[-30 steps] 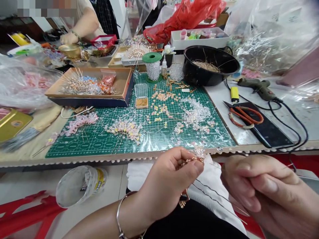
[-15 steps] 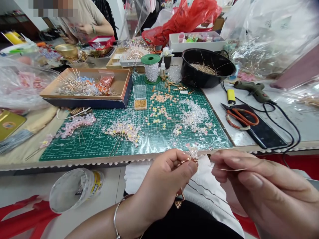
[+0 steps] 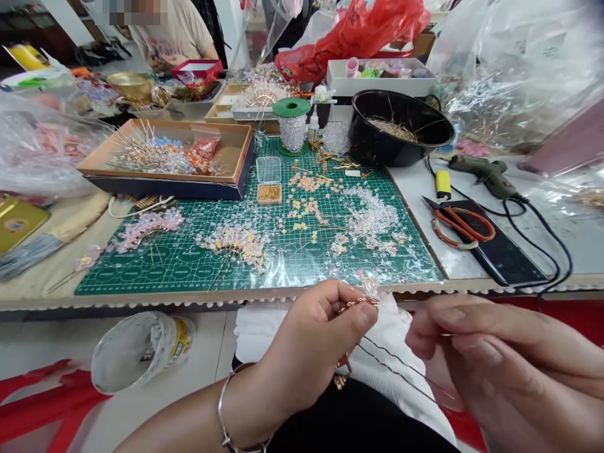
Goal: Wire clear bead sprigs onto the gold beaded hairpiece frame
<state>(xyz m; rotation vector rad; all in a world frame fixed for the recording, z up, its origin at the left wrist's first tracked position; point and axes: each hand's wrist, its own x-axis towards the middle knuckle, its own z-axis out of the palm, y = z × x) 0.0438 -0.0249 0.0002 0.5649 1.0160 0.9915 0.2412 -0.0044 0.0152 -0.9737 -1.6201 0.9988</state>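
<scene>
Above my lap, my left hand [image 3: 330, 346] pinches a rose-gold hair ornament [image 3: 352, 306] between thumb and fingers. Clear beads [image 3: 371, 287] stick up from its far end, and two long wire prongs reach down to the right below the hand. To the right, my right hand [image 3: 495, 358] is closed in a pinch on a thin wire, of which only a short piece [image 3: 446, 335] shows. Beyond the hands, a beaded floral hair comb [image 3: 240, 245] and a pink one [image 3: 148, 228] lie on the green cutting mat [image 3: 179, 270]. Loose clear beads [image 3: 372, 214] are heaped on the mat.
A box [image 3: 165, 182] of wired beads stands back left. A bead spool [image 3: 291, 126] and black basin [image 3: 401, 148] stand behind. Scissors [image 3: 462, 228], a phone [image 3: 514, 258] and a glue gun [image 3: 486, 173] lie right. A bucket [image 3: 127, 358] stands below. A person [image 3: 174, 38] sits opposite.
My right hand has shifted slightly right and its fingers now cover more of the wire. My left hand keeps its grip. The view has shifted a little, and the person opposite has moved.
</scene>
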